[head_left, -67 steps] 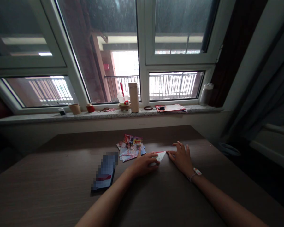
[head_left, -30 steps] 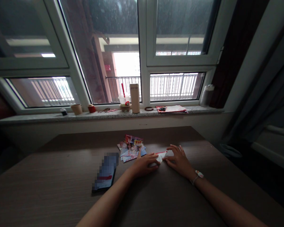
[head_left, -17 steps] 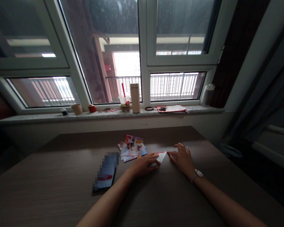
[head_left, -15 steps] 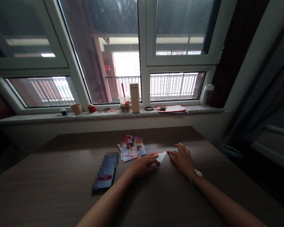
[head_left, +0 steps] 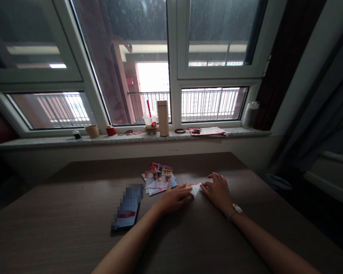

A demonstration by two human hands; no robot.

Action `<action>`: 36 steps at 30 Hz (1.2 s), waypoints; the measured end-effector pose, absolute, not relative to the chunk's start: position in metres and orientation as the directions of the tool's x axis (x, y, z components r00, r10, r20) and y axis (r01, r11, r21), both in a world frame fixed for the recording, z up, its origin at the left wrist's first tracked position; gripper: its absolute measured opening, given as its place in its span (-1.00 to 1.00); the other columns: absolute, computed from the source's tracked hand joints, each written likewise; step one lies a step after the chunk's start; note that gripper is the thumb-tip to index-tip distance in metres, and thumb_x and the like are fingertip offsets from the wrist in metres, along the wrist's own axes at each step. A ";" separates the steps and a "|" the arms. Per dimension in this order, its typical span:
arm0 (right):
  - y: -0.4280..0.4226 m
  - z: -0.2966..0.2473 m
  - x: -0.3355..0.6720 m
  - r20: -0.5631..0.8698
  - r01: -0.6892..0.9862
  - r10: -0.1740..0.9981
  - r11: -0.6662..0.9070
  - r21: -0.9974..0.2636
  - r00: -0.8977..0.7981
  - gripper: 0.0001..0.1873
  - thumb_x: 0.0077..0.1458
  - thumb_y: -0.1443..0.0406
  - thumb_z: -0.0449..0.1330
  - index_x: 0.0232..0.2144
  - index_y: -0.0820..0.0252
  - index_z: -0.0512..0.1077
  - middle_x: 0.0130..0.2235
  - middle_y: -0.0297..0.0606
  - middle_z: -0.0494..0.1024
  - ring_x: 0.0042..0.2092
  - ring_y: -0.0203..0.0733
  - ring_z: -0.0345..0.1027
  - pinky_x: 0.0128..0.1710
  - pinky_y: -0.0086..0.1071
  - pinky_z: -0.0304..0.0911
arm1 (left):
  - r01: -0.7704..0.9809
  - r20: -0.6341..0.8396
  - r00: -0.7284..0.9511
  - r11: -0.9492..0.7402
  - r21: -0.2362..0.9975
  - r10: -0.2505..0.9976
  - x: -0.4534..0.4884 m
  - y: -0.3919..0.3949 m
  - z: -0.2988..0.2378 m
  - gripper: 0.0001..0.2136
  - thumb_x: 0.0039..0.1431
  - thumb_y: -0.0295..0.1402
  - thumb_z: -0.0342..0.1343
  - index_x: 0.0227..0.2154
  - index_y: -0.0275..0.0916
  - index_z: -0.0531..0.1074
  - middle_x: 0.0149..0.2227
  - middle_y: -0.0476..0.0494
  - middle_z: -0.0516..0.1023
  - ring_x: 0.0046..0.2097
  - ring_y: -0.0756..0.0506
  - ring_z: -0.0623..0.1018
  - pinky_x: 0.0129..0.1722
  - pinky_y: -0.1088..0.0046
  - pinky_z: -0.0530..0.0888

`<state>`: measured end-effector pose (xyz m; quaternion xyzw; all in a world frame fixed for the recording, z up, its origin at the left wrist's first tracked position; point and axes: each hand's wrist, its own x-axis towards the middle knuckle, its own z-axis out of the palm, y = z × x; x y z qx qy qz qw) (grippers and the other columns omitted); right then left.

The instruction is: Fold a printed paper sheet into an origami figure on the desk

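Note:
A small folded piece of paper (head_left: 195,188), white with a red edge and pointed like a triangle, lies on the dark wooden table (head_left: 74,228). My left hand (head_left: 174,198) rests flat on its left part, fingers spread and pressing down. My right hand (head_left: 218,192) lies palm down at the paper's right tip, fingers stretched and touching it. Most of the paper is hidden under my left hand. A band with a tag is on my right wrist.
A stack of colourful printed papers (head_left: 159,178) lies just beyond my left hand. A dark phone (head_left: 127,207) rests to the left. The windowsill holds a tall beige flask (head_left: 162,118), cups, scissors (head_left: 185,131) and red papers (head_left: 207,131). Dark curtains hang at the right.
My right hand slid back and forth along the paper's right edge and now sits slightly closer to my left hand. The left hand has stayed pressed on the paper.

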<state>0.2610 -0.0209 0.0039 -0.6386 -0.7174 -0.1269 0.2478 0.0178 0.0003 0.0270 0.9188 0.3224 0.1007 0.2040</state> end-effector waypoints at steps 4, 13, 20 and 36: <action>-0.021 0.005 0.253 0.510 0.986 0.860 0.103 -0.128 -0.024 -0.76 0.20 0.15 0.16 -0.29 0.10 0.59 -0.06 -0.09 0.48 0.17 0.08 0.19 0.23 0.06 -0.01 | 0.560 0.072 0.751 -0.692 0.456 0.656 0.019 -0.001 0.029 -0.65 0.41 -0.17 -0.10 0.18 0.09 0.34 0.33 0.01 0.30 0.39 -0.17 0.17 0.38 -0.04 -0.36; -0.021 0.006 0.248 0.366 0.935 0.928 0.061 -0.349 0.076 -0.70 0.09 0.12 0.21 -0.12 0.00 0.53 0.12 -0.15 0.39 0.23 0.09 0.13 0.23 0.08 -0.01 | 0.577 0.044 0.741 -0.669 0.469 0.670 0.019 0.000 0.029 -0.65 0.40 -0.17 -0.08 0.18 0.09 0.36 0.34 0.00 0.26 0.40 -0.16 0.15 0.39 -0.03 -0.28; -0.025 0.006 0.247 0.255 0.903 0.967 0.083 -0.421 0.030 -0.60 0.04 0.07 0.24 -0.05 -0.05 0.49 0.17 -0.17 0.33 0.26 0.10 0.11 0.28 0.17 -0.10 | 0.563 0.050 0.748 -0.674 0.478 0.661 0.019 0.002 0.026 -0.64 0.40 -0.13 -0.09 0.18 0.13 0.36 0.34 0.01 0.27 0.39 -0.18 0.16 0.39 -0.07 -0.23; -0.025 -0.001 0.253 0.234 0.882 0.972 0.136 -0.452 -0.030 -0.54 0.05 -0.02 0.24 -0.02 -0.04 0.47 0.20 -0.15 0.30 0.29 0.08 0.09 0.33 0.18 -0.22 | 0.570 0.058 0.745 -0.679 0.463 0.664 0.019 0.001 0.027 -0.65 0.40 -0.15 -0.09 0.17 0.10 0.37 0.34 0.00 0.26 0.39 -0.17 0.17 0.39 -0.05 -0.26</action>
